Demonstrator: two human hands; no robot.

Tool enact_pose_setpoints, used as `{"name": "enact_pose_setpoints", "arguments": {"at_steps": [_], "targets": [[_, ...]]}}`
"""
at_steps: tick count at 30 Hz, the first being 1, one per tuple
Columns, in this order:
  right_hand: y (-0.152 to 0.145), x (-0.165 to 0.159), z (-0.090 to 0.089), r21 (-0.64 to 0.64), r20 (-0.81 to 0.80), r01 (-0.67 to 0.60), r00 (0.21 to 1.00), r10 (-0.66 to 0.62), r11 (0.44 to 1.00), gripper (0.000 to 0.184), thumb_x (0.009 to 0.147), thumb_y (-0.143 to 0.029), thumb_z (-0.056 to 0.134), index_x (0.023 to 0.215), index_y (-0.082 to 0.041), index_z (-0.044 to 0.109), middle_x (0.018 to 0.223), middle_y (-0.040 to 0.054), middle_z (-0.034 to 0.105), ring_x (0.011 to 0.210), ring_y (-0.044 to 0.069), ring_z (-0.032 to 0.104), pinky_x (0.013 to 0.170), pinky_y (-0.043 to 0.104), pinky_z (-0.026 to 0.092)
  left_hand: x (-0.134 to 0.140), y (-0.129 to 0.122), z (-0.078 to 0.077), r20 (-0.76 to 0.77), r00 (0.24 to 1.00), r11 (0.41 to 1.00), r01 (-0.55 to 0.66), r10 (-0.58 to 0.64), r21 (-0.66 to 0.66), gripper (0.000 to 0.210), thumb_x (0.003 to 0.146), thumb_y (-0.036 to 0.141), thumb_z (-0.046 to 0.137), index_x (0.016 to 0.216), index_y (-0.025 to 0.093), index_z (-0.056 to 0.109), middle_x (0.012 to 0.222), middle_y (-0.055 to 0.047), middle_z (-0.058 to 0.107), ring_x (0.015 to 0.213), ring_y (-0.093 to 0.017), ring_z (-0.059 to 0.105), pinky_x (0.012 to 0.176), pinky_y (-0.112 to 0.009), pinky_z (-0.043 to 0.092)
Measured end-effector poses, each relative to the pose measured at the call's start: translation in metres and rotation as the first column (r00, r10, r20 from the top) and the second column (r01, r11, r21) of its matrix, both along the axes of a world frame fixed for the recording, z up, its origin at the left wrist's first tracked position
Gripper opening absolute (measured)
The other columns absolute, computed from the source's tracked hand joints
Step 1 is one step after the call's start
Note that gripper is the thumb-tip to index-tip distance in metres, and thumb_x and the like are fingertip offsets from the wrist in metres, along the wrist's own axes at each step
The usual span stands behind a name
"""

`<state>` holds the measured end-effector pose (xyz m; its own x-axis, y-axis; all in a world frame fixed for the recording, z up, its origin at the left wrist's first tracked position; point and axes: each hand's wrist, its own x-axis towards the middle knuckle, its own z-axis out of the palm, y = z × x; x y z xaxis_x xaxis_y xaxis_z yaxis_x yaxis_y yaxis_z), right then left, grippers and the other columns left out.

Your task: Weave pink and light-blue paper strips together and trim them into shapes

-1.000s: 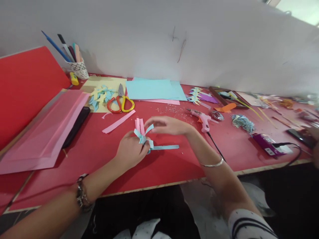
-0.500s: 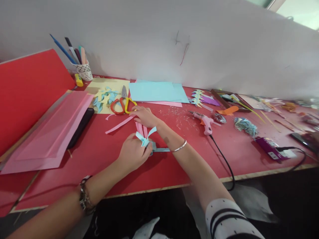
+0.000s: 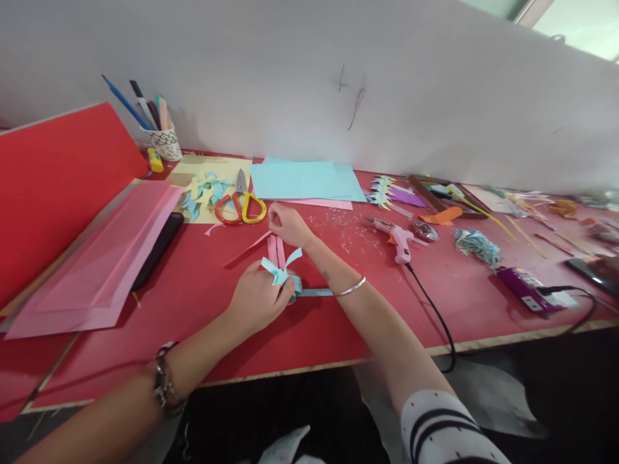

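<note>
My left hand (image 3: 254, 295) is closed around a small bundle of folded paper strips (image 3: 282, 276), light blue with cut ends standing up over the fingers. Two pink strip ends (image 3: 276, 250) point away from the bundle, and a blue strip (image 3: 314, 292) sticks out to the right beneath my right forearm. Just beyond, my right hand (image 3: 290, 225) pinches the upper end of a long pink paper strip (image 3: 249, 249), which slants down to the left. Scissors (image 3: 240, 200) with red and yellow handles lie behind my hands.
Blue and yellow paper cuttings (image 3: 206, 190) and blue sheets (image 3: 294, 180) lie at the back. Pink sheets (image 3: 97, 258) cover the left side, near a pen cup (image 3: 166, 143). On the right are a pink glue gun (image 3: 399, 240), its cord, and a purple power strip (image 3: 525, 290).
My right hand has lifted slightly and moved right, drawing the pink strip's end with it off the table. My left hand stays in place, holding the bundle.
</note>
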<state>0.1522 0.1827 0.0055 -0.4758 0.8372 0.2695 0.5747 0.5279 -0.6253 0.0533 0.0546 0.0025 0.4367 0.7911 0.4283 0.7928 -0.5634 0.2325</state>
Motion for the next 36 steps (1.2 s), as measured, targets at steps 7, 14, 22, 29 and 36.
{"name": "enact_pose_setpoints", "arguments": {"at_steps": [7, 14, 22, 29, 36], "targets": [[0.012, 0.013, 0.011, -0.237, -0.371, 0.166, 0.895, -0.247, 0.957, 0.012, 0.068, -0.011, 0.044, 0.078, -0.018, 0.044, 0.062, -0.0074, 0.043, 0.05, 0.005, 0.041, 0.056, 0.02, 0.038, 0.001, 0.001, 0.001, 0.006, 1.0, 0.999, 0.019, -0.018, -0.035, 0.045, 0.084, 0.023, 0.025, 0.068, 0.02, 0.067, 0.053, -0.002, 0.063, 0.051, -0.018, 0.055, 0.058, -0.03, 0.04], [-0.005, 0.06, 0.027, -0.372, -0.48, 0.179, 0.802, -0.354, 0.911, 0.006, 0.066, -0.012, 0.046, 0.066, -0.017, 0.051, 0.051, -0.0068, 0.046, 0.047, 0.005, 0.045, 0.053, 0.019, 0.039, 0.0, 0.0, 0.003, 0.013, 1.0, 0.991, 0.003, -0.001, -0.131, 0.044, 0.083, 0.023, 0.025, 0.076, 0.019, 0.067, 0.054, -0.001, 0.065, 0.053, -0.018, 0.058, 0.063, -0.031, 0.043], [-0.089, 0.115, 0.035, -0.268, -0.423, 0.277, 0.827, -0.371, 0.923, 0.011, 0.066, -0.018, 0.057, 0.076, -0.019, 0.06, 0.073, -0.001, 0.061, 0.068, 0.009, 0.056, 0.063, 0.022, 0.044, 0.0, 0.001, 0.0, 0.004, 1.0, 0.985, 0.001, -0.001, -0.173, 0.041, 0.083, 0.023, 0.026, 0.084, 0.017, 0.067, 0.056, -0.001, 0.066, 0.055, -0.017, 0.059, 0.075, -0.032, 0.043], [-0.154, 0.104, 0.012, -0.04, -0.297, 0.177, 0.937, -0.181, 0.983, 0.007, 0.075, -0.02, 0.055, 0.073, -0.019, 0.062, 0.075, 0.0029, 0.065, 0.072, 0.012, 0.061, 0.063, 0.022, 0.048, 0.001, 0.001, 0.003, -0.009, 1.0, 0.984, 0.02, -0.022, -0.178, 0.042, 0.084, 0.022, 0.024, 0.083, 0.018, 0.065, 0.056, -0.001, 0.065, 0.057, -0.016, 0.059, 0.075, -0.032, 0.043], [-0.175, 0.082, -0.014, 0.212, -0.204, 0.133, 0.975, -0.089, 0.968, 0.017, 0.081, -0.014, 0.047, 0.082, -0.022, 0.062, 0.078, 0.0021, 0.069, 0.072, 0.012, 0.064, 0.065, 0.022, 0.051, 0.0, 0.002, 0.001, 0.011, 1.0, 0.981, 0.019, -0.018, -0.192, 0.04, 0.084, 0.022, 0.024, 0.081, 0.015, 0.063, 0.05, -0.001, 0.062, 0.053, -0.016, 0.057, 0.066, -0.031, 0.042]]}}
